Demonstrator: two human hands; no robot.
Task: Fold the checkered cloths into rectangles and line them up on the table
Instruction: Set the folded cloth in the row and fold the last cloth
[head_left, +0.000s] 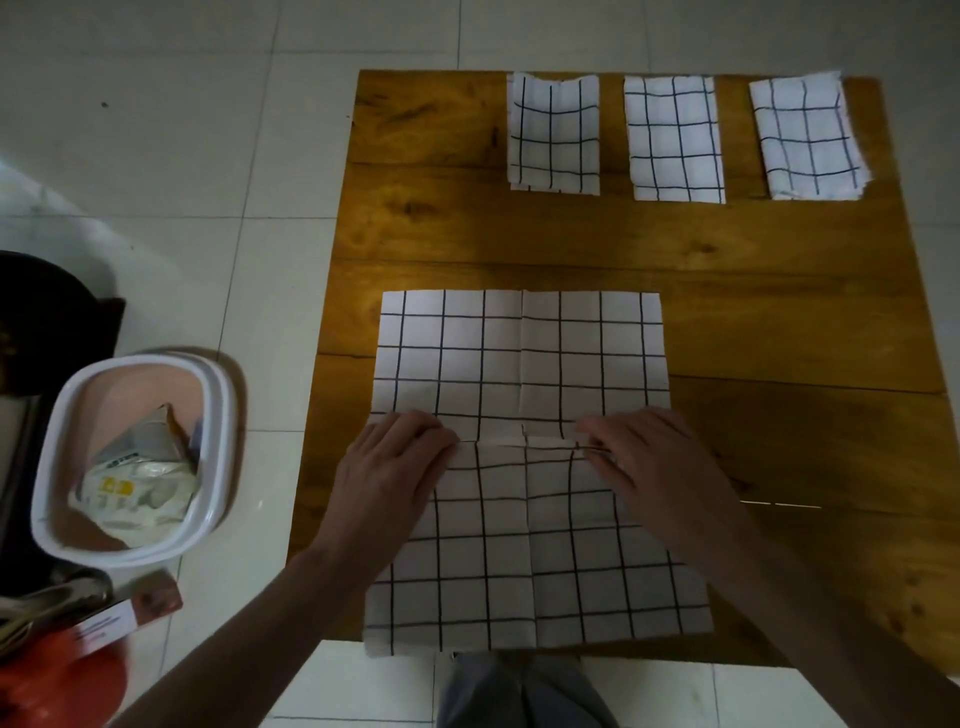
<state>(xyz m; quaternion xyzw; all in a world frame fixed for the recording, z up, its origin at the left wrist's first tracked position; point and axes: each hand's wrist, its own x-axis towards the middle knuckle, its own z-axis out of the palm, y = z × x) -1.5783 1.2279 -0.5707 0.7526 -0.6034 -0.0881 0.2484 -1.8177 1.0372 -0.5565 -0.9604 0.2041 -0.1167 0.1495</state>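
Note:
A large white cloth with a black grid (524, 358) lies on the near half of the wooden table (779, 322). Its near part is doubled over, the folded edge running across the middle between my hands. My left hand (400, 467) pinches that edge on the left side and my right hand (644, 457) pinches it on the right. Three folded checkered rectangles lie in a row along the far edge: left (553, 135), middle (674, 139) and right (808, 139).
A white bin (213, 415) holding crumpled packaging stands on the tiled floor to the left of the table. Dark objects, a small box (119, 621) and something red (62, 680) sit at the lower left. My legs show below the table's near edge.

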